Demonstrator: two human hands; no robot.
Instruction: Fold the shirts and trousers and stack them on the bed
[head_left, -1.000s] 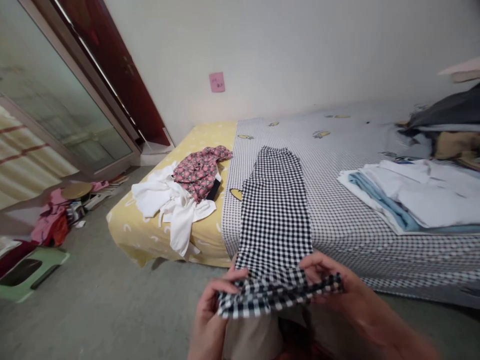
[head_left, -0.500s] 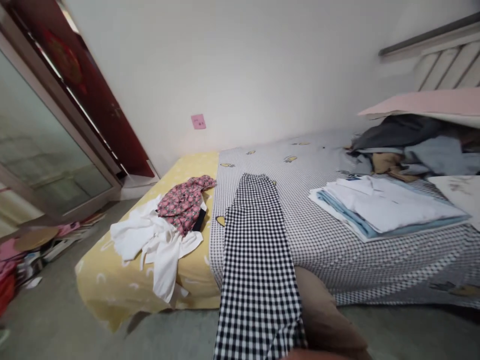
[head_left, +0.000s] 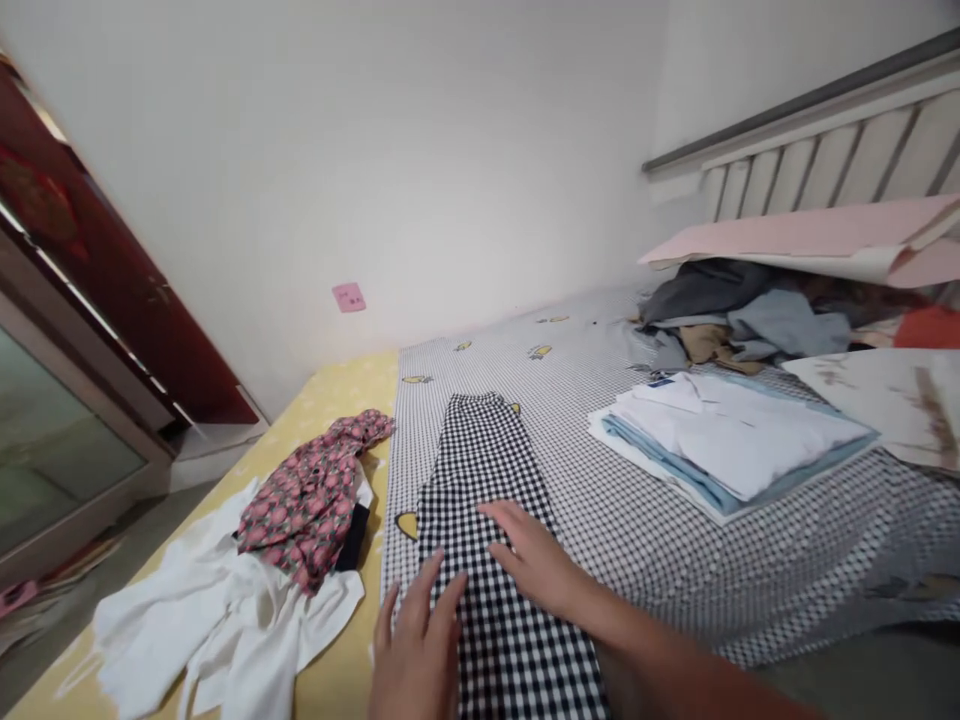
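Black-and-white checked trousers point(head_left: 480, 450) lie lengthwise on the bed, folded narrow, waistband toward the wall. My left hand point(head_left: 420, 635), fingers spread, is over their lower left edge. My right hand point(head_left: 532, 560) reaches across from the right with its fingers apart, over the middle of the cloth. Neither hand grips anything; whether they touch the fabric is hard to tell. To the left, a pink patterned garment point(head_left: 307, 500) lies on crumpled white clothing point(head_left: 225, 620). On the right is a folded stack of white and light blue clothes point(head_left: 735, 430).
The bed has a yellow sheet point(head_left: 341, 400) at left and a grey checked sheet point(head_left: 585, 400). Rumpled dark clothes point(head_left: 705, 290) lie under a pink board-like sheet point(head_left: 795, 235) near the headboard point(head_left: 832, 155). A red door point(head_left: 112, 260) stands at left.
Both my hands have come into view over the trousers, fingers spread. The view has moved closer and turned right, showing more of the headboard. The trousers still lie on the bed.
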